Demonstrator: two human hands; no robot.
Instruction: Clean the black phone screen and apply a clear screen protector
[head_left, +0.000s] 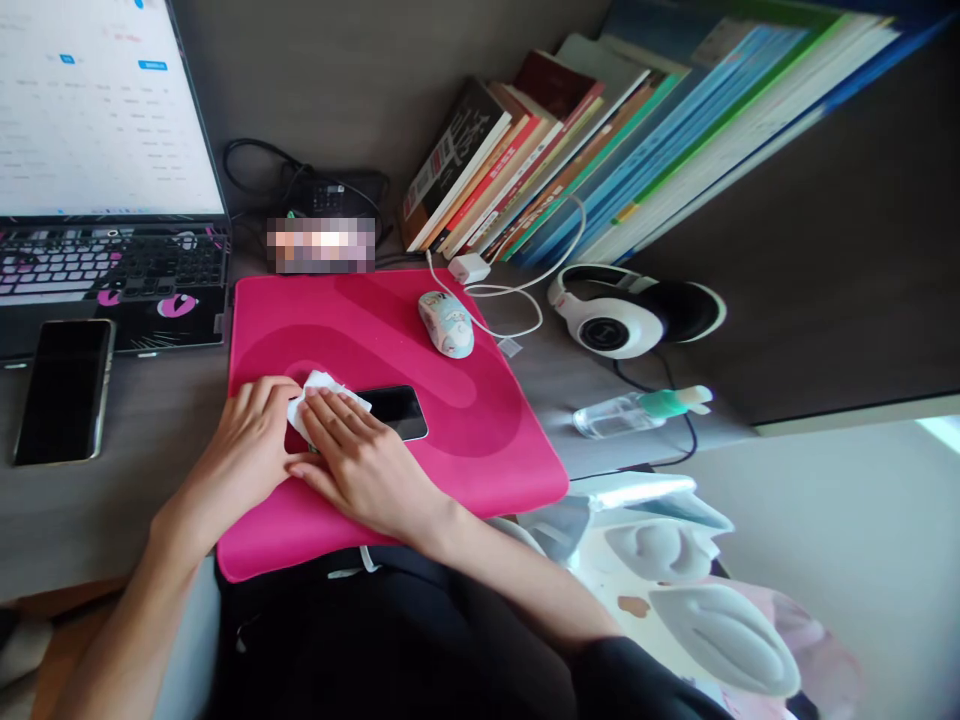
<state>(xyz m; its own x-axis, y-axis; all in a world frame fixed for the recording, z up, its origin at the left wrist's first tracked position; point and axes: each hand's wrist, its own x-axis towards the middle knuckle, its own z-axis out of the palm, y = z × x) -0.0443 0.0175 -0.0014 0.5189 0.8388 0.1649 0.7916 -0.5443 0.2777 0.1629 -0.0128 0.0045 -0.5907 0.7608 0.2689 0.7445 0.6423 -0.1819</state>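
A smartphone (401, 411) with a dark screen lies flat on the pink mat (480, 470), its left part hidden under my hands. A crumpled white tissue (324, 383) covers part of that screen. My right hand (360, 455) presses the tissue down against the phone, fingers together and extended. At the phone's left end, my left hand (251, 435) is closed with curled fingers, steadying the phone and touching the tissue's edge. Its exact grip is partly hidden.
A patterned mouse (446, 324) and a white charger (469, 267) with cable are behind. Headphones (611, 320) and a clear spray bottle (615, 415) sit right. Books (517, 160) lean at the back. A laptop (112, 260) and second phone (66, 390) are left.
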